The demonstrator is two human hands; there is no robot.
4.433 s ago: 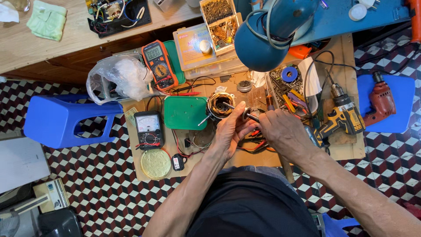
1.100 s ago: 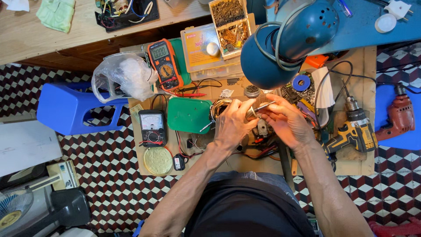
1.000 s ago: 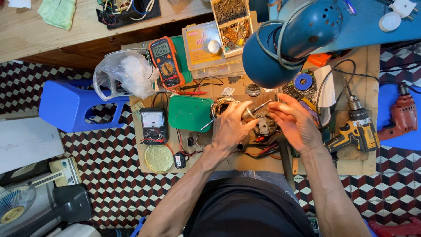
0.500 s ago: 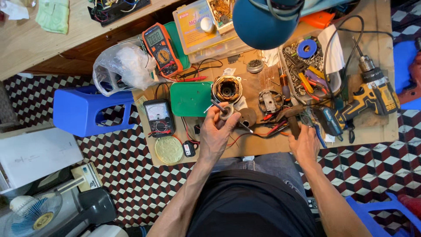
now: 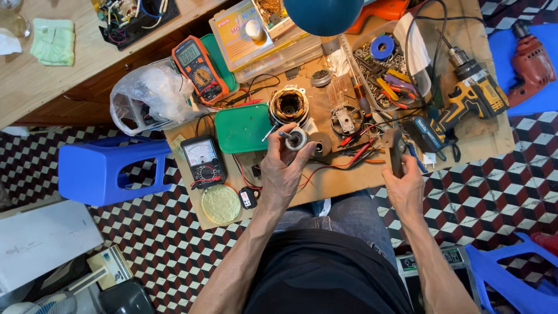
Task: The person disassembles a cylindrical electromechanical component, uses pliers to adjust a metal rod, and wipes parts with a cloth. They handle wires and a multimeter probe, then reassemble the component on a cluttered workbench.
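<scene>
Left hand (image 5: 283,168) raised over the low wooden surface (image 5: 349,180), fingers (image 5: 289,139) clamped on a small rotor (image 5: 297,138) with a short shaft poking out toward the green tray (image 5: 243,129). Just beyond those fingers, a motor stator (image 5: 289,106) with copper windings, standing on the surface; just to the right of them, a dark round part (image 5: 320,144) lying flat. Right hand (image 5: 404,183) well apart from the left, fingers (image 5: 398,166) wrapped around a dark tool (image 5: 395,148) held upright; cannot tell exactly what kind. Between the two hands, red and black leads (image 5: 354,154) strewn across the surface. Left of the left fingers, beyond the green tray, an analog meter (image 5: 201,160) with a round yellow-green lid (image 5: 220,204) near it and a small black device (image 5: 248,198) beside that. Farther up from the left fingers, an orange multimeter (image 5: 199,70) next to a clear plastic bag (image 5: 148,96). Above the right fingers, a tray of pliers and small parts (image 5: 381,70) with a roll of blue tape (image 5: 382,47) in it, and a yellow cordless drill (image 5: 471,96) lying to the right. Red drill (image 5: 529,58) resting on a blue seat at the far right. Blue plastic stool (image 5: 99,171) on the checkered floor (image 5: 163,250), well to the left of everything.
</scene>
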